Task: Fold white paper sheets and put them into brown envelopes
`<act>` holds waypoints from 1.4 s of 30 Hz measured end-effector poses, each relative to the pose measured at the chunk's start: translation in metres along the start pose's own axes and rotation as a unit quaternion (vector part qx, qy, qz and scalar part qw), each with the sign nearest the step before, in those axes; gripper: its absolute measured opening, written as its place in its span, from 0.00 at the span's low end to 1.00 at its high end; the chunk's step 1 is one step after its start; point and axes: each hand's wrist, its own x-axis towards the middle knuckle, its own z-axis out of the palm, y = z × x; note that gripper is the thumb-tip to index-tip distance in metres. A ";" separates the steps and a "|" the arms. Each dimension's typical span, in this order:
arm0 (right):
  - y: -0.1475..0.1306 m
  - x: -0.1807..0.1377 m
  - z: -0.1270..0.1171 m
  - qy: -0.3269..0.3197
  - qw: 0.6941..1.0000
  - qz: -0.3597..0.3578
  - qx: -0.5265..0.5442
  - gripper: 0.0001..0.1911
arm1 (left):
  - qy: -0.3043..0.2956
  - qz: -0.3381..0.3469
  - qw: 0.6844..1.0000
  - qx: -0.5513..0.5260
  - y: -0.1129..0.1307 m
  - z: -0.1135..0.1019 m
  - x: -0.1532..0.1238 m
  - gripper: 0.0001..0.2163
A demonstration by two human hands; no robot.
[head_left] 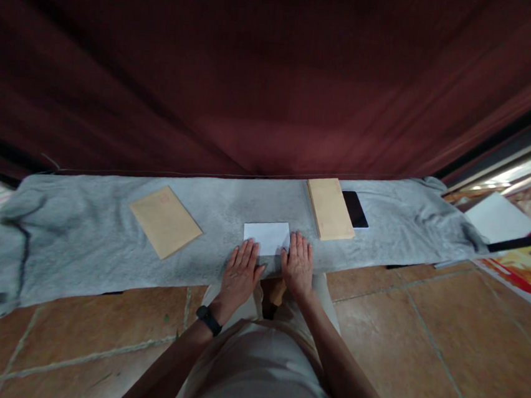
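A white sheet of paper (267,237) lies flat on the grey cloth in front of me, and may be folded. My left hand (241,270) rests palm down at its lower left corner, fingers stretched out, with a black band on the wrist. At the paper's right edge, my right hand (298,266) lies flat with its fingers extended and the thumb on the paper. Off to the left is a single tan envelope (165,222), turned at an angle. To the right sits a stack of tan envelopes (331,209).
A dark phone or tablet (355,209) lies partly under the envelope stack. The grey cloth (97,233) covers a long narrow surface. Behind it hangs a dark red curtain (276,87). A white object (501,218) and a colourful printed sheet (528,274) are at far right.
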 end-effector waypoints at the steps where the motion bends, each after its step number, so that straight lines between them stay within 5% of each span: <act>1: -0.005 0.000 0.000 -0.012 1.000 -0.016 0.007 0.29 | -0.001 0.000 1.000 0.001 0.000 0.000 0.000 0.28; 6: -0.029 -0.004 0.003 -0.079 0.991 -0.098 0.044 0.25 | -0.008 0.005 1.000 0.003 -0.001 0.000 -0.001 0.27; 20: -0.002 -0.005 0.003 -0.043 0.998 -0.051 0.010 0.27 | -0.003 -0.009 1.000 -0.001 0.003 -0.005 0.002 0.26; 30: -0.004 -0.008 0.007 -0.019 0.998 -0.056 -0.010 0.26 | -0.023 0.028 0.999 -0.034 0.019 0.007 0.050 0.26; 42: -0.003 -0.010 0.012 0.006 0.999 -0.053 -0.003 0.28 | -0.024 -0.042 0.999 0.011 -0.014 0.002 0.058 0.28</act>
